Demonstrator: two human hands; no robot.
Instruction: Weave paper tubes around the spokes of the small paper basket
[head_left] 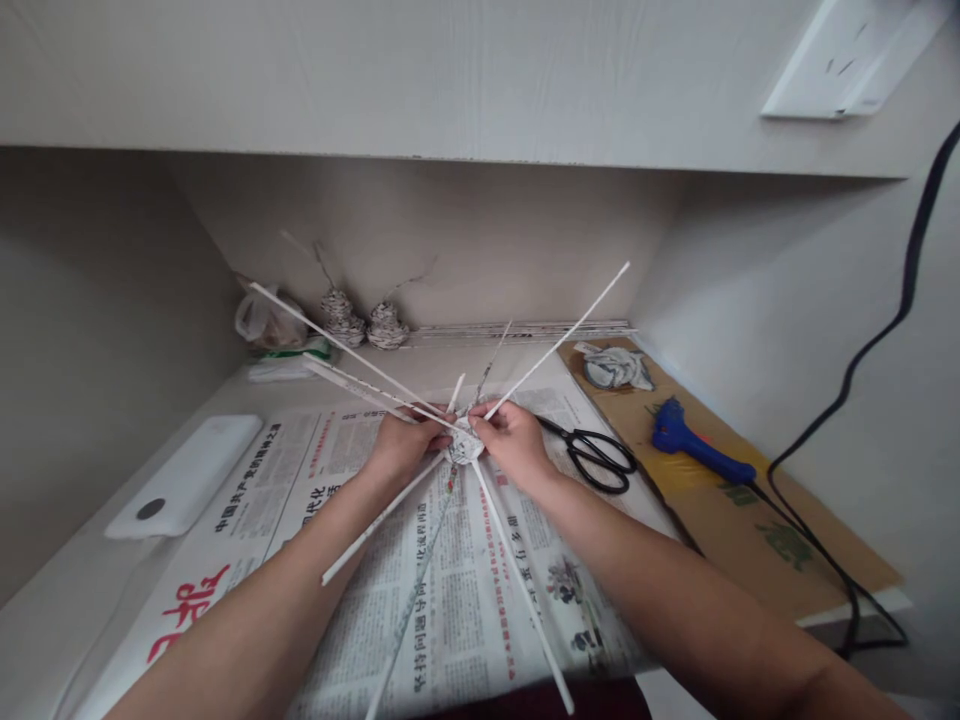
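Note:
Both my hands meet over a spread newspaper (450, 600). Between them is a small woven paper hub (465, 445) from which several thin white rolled-paper sticks (559, 345) fan out in all directions. My left hand (405, 445) pinches the hub from the left, and my right hand (510, 440) grips it from the right with fingertips on the weave. Some sticks point up toward the back wall, others run down toward me across the newspaper.
Black scissors (600, 458) lie just right of my right hand. A blue glue gun (697, 445) with a black cord rests on brown cardboard (750, 520). A white flat device (187, 475) sits at left. Two small woven paper pieces (364, 322) and a plastic bag (262, 322) stand at the back.

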